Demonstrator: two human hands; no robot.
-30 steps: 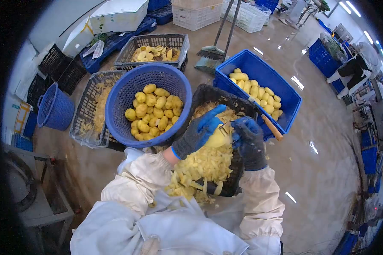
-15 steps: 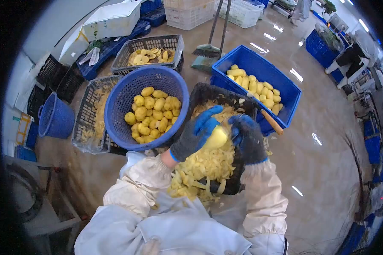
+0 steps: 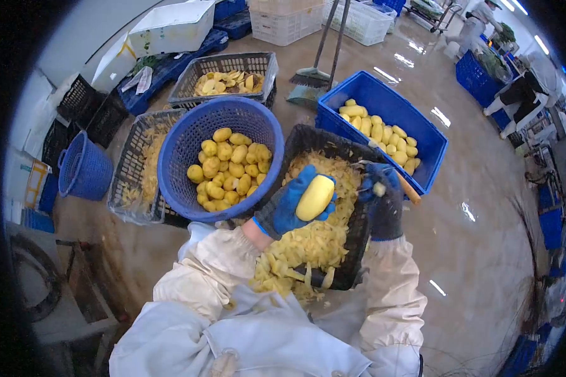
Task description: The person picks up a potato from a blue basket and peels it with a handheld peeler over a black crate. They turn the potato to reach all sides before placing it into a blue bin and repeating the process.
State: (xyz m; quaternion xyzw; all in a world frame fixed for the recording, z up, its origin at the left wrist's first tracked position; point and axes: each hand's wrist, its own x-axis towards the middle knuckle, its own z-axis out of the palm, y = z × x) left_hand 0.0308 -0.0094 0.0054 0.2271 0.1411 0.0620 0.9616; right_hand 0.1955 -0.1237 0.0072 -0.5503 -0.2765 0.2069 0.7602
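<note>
My left hand (image 3: 292, 204), in a blue and black glove, holds a peeled yellow potato (image 3: 315, 197) in its palm, above a black crate (image 3: 355, 251) heaped with peelings (image 3: 308, 248). To its right, my right hand (image 3: 383, 201) is closed round a small tool (image 3: 362, 164), mostly hidden by the fingers; a pale scrap shows on the glove. A round blue basket (image 3: 170, 160) of yellow potatoes (image 3: 227, 164) stands left of the hands. Peeled potatoes (image 3: 383, 136) lie in a blue bin (image 3: 435, 164) at the right, with a wooden handle (image 3: 409, 190) at its near edge.
Crates with peelings (image 3: 121, 182) and cut pieces (image 3: 223, 83) stand left of and behind the basket. A broom and dustpan (image 3: 309, 88) stand beyond the black crate. Another blue basket (image 3: 85, 168) is at far left. Two people (image 3: 475, 28) are at the back right.
My left hand has turned palm up, showing the potato's broad side. My right hand has moved right, away from the potato. Another person has come further into view at the back right.
</note>
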